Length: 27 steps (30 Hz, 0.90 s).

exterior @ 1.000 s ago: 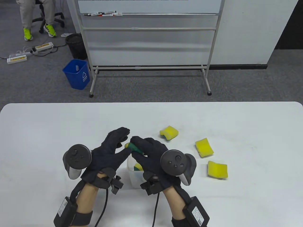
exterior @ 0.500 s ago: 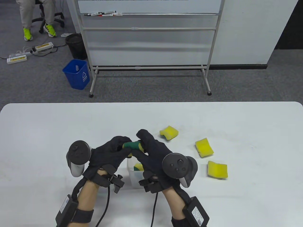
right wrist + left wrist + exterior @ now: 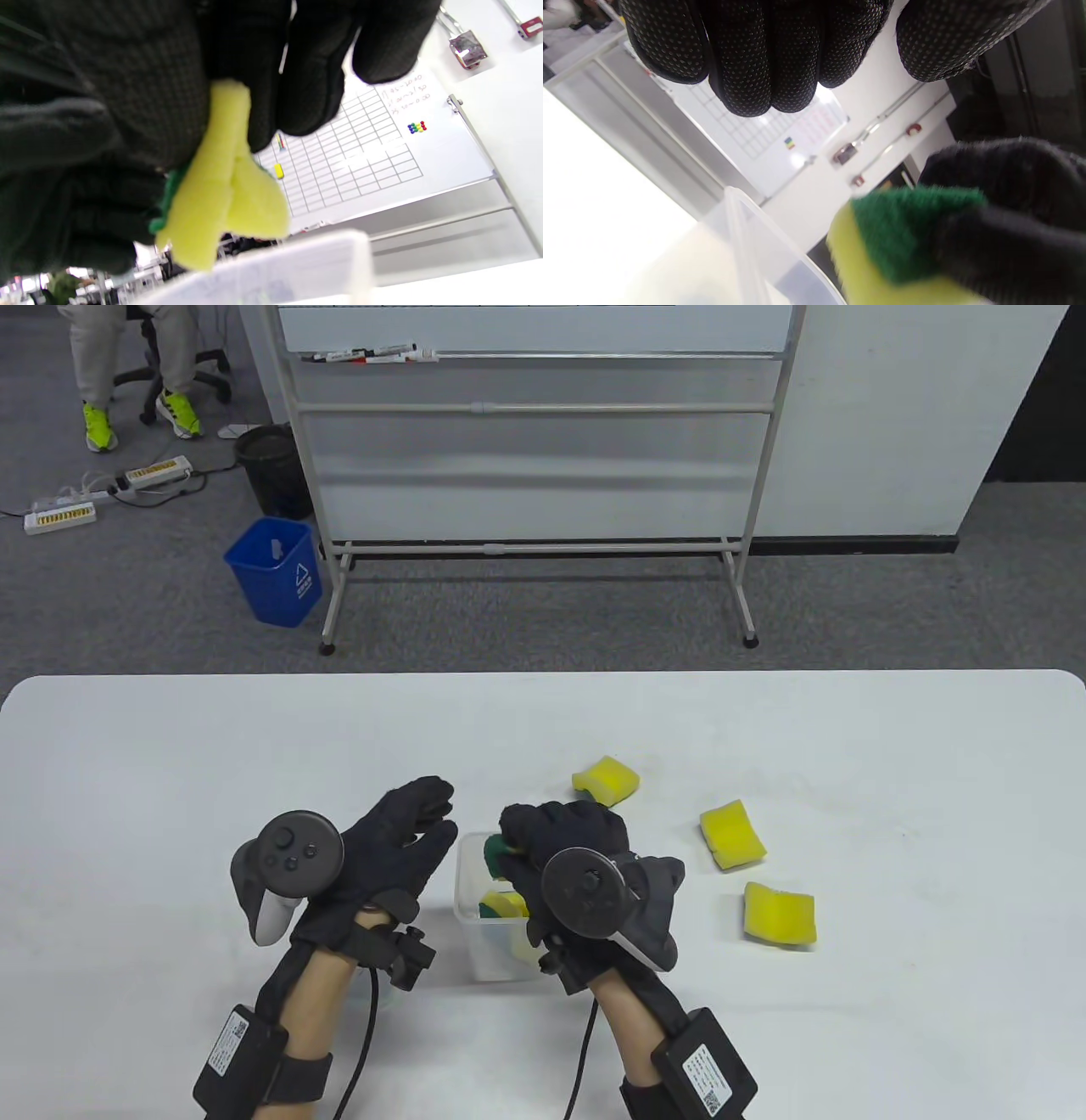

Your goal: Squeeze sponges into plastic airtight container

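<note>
My right hand (image 3: 551, 836) grips a folded yellow-and-green sponge (image 3: 495, 848) squeezed tight, just over the open top of the clear plastic container (image 3: 472, 916). The same sponge shows in the right wrist view (image 3: 225, 186) and in the left wrist view (image 3: 882, 245). Another sponge (image 3: 506, 906) lies inside the container. My left hand (image 3: 416, 827) is open with fingers spread, empty, just left of the container's far rim. Three loose yellow sponges lie to the right on the white table: one far (image 3: 605, 781), one in the middle (image 3: 733, 835), one near (image 3: 779, 914).
The white table (image 3: 170, 763) stretches left and behind the hands. Beyond its far edge stand a whiteboard frame (image 3: 534, 475), a blue bin (image 3: 276, 571) and a black bin (image 3: 270, 468) on the floor.
My left hand has let go of the sponge and opened to the left. My right hand has turned over and come down with the folded sponge to the container's mouth.
</note>
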{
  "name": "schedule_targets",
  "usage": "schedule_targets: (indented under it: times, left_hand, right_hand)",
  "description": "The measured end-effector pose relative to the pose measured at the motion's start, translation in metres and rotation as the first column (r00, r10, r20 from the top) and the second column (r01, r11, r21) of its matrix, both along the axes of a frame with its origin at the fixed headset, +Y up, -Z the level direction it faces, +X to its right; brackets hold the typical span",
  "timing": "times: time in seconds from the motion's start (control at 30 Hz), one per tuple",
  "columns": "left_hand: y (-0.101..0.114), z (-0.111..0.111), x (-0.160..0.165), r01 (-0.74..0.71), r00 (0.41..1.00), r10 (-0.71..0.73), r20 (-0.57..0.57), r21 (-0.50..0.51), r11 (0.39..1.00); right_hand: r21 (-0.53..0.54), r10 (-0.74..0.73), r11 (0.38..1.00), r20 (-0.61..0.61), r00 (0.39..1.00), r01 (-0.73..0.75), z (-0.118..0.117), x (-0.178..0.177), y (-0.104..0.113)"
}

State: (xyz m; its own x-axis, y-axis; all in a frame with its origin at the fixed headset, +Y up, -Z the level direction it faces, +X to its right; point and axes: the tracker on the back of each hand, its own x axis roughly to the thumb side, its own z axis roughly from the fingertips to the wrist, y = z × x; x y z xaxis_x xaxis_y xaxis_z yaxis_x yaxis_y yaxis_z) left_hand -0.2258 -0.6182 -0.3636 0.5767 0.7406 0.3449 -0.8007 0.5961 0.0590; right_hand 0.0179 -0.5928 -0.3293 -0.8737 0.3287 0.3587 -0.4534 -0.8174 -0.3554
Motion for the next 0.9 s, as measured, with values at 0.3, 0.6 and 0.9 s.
schedule_targets:
  times: [0.3, 0.6, 0.9]
  left_hand:
    - [-0.006, -0.005, -0.011, 0.068, 0.994, -0.069, -0.089, -0.020, 0.998]
    - [-0.008, -0.006, -0.012, 0.089, 0.990, -0.091, -0.106, -0.024, 0.996]
    - [-0.013, -0.010, -0.016, 0.277, 0.939, -0.287, -0.190, -0.078, 0.958]
  right_hand:
    - [-0.019, 0.081, 0.997, 0.009, 0.997, -0.081, -0.010, -0.012, -0.024]
    - [0.046, -0.049, 0.998, 0.049, 0.998, 0.047, -0.012, 0.000, -0.028]
    - [-0.112, -0.131, 0.977, 0.347, 0.929, 0.180, -0.016, 0.081, -0.002]
